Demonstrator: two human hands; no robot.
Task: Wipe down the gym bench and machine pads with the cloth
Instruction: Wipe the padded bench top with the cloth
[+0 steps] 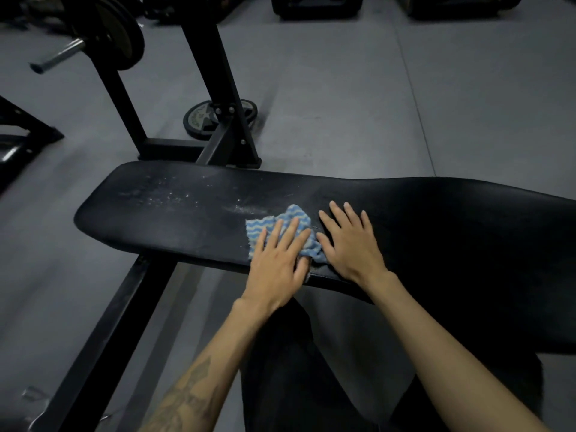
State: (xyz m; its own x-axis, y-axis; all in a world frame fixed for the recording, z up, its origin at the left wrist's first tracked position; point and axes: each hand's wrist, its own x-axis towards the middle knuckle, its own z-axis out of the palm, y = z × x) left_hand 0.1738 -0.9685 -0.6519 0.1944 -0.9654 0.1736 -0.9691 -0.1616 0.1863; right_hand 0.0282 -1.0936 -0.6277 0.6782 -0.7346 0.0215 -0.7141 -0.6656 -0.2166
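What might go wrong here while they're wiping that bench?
The cloth is bunched under the left hand, so it may only smear the white specks on the bench pad rather than lift them. The right hand rests flat on the bare pad beside the cloth and could leave fresh marks there.

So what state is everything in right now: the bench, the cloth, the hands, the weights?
Bench pad: dusty, white specks on its left part, not yet wiped there.
Cloth: bunched, lying on the pad, pressed under the left hand.
Left hand: fingers straight, pressing on the cloth.
Right hand: flat on the bare pad, beside the cloth.
Weight plate: lying flat on the floor.
Barbell: loaded with plates, resting on the rack.
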